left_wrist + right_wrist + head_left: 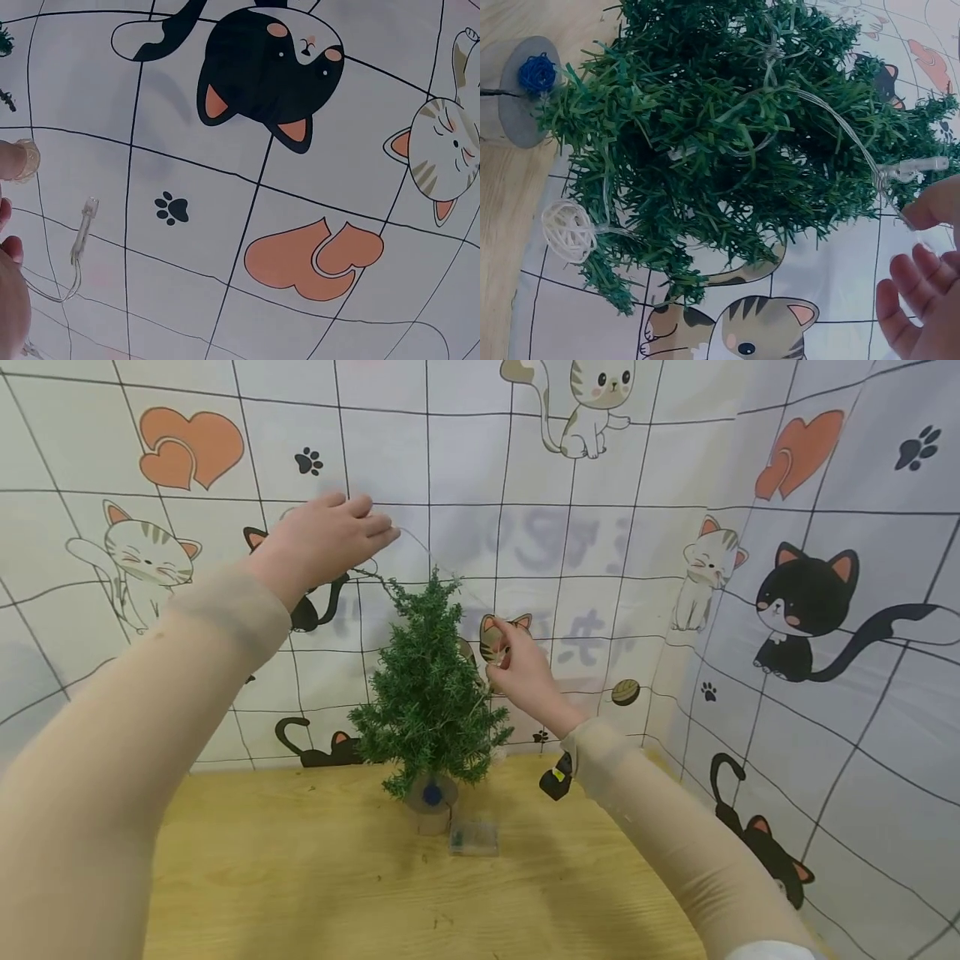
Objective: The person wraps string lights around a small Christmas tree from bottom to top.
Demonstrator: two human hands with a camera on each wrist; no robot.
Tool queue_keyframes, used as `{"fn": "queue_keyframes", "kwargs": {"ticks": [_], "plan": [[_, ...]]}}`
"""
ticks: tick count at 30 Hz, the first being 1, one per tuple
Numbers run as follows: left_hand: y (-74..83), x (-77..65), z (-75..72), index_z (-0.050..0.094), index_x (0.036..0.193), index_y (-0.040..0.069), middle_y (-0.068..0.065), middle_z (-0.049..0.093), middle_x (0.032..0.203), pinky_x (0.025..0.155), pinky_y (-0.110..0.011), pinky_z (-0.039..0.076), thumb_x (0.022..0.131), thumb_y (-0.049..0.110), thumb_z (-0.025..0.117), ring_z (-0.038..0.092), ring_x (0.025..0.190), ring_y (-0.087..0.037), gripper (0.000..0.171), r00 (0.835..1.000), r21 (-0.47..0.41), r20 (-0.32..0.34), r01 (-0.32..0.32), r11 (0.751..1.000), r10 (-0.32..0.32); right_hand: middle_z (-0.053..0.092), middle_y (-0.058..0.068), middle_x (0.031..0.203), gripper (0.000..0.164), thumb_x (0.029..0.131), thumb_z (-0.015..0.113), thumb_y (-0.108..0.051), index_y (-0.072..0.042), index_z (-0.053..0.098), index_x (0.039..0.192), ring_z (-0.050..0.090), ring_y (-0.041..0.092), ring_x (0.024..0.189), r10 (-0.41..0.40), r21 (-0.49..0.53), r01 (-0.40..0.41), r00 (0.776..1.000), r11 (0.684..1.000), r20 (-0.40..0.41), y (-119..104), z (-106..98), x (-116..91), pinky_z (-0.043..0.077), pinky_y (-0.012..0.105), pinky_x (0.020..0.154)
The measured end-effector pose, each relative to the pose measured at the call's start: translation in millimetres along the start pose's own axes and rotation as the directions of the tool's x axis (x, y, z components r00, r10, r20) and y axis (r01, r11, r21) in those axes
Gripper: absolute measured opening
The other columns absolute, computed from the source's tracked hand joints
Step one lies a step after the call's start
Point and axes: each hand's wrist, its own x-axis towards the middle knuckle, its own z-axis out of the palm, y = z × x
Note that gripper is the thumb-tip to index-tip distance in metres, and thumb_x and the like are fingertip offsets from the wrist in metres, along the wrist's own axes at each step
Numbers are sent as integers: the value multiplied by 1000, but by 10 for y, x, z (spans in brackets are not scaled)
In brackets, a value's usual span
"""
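Observation:
A small green artificial tree stands in a round base. Above its top left, my left hand holds a stretch of thin clear light string. From those fingers the wire slants down to my right hand, which pinches it beside the tree's right side. In the left wrist view a clear bulb holder dangles near the fingers at the left edge. The right wrist view shows wire running through the branches, a bulb holder by the thumb, and a white woven ball low on the tree.
A clear battery box lies on the wooden table before the base, near a blue woven ball. A small black object shows below the right wrist. Cat-print cloth hangs close behind the tree and along the right.

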Motion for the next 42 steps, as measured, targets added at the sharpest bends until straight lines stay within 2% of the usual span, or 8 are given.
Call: {"fn": "queue_keyframes", "kwargs": {"ticks": [11,16,19,22,25,30,33,42], "plan": [[58,241,141,35,148,0,-19,44,139,82,-44,39,84,-19,60,41,111,-38,71,996,-23,-49,73,997,-74,41,8,128,90,90,61,-8,-12,1,157,45,21,91,83,-52,-80,995,995,53,-2,72,-21,40,33,61],[43,364,197,39,147,3,-21,45,139,95,-51,39,90,-12,56,40,120,-41,61,989,-225,59,147,963,-137,35,7,143,91,92,62,-10,-15,-2,157,48,20,96,111,-40,-108,991,993,81,15,98,-16,43,34,65],[19,394,264,38,148,5,-22,42,143,103,-54,32,98,-2,46,33,129,-45,51,970,-466,148,239,852,-191,35,7,144,89,93,60,-13,-14,-1,157,48,20,97,112,-21,-111,989,994,99,7,114,-4,43,35,67],[6,396,317,35,151,8,-21,37,149,102,-52,31,103,8,37,29,135,-44,48,952,-677,201,304,670,-229,35,7,144,88,93,59,-16,-11,-2,156,48,20,98,105,-6,-105,988,994,112,1,125,12,43,35,70],[11,419,317,36,151,11,-19,38,149,95,-50,34,103,16,35,39,130,-41,49,947,-785,205,311,536,-248,36,7,143,89,94,59,-18,-9,-3,156,49,19,99,111,15,-113,989,993,96,10,112,20,45,36,72],[13,532,261,38,150,12,-18,55,135,98,-49,36,103,42,26,49,124,-35,57,932,-829,267,351,434,-244,36,7,144,87,96,60,-20,-8,-2,156,52,19,95,136,65,-142,987,988,87,51,78,28,46,37,71],[-18,566,265,38,150,11,-17,48,143,111,-51,23,102,53,18,29,140,-35,67,912,-832,351,408,376,-213,36,7,146,86,97,58,-24,-10,-3,156,53,19,93,146,81,-156,982,984,116,74,79,39,46,36,70],[-122,484,509,34,152,29,-7,13,161,113,-57,4,80,87,14,5,146,-35,94,823,-819,568,568,87,-28,36,10,147,77,98,55,-32,-10,10,156,56,24,109,194,63,-207,967,976,165,156,87,60,49,41,81]]}}
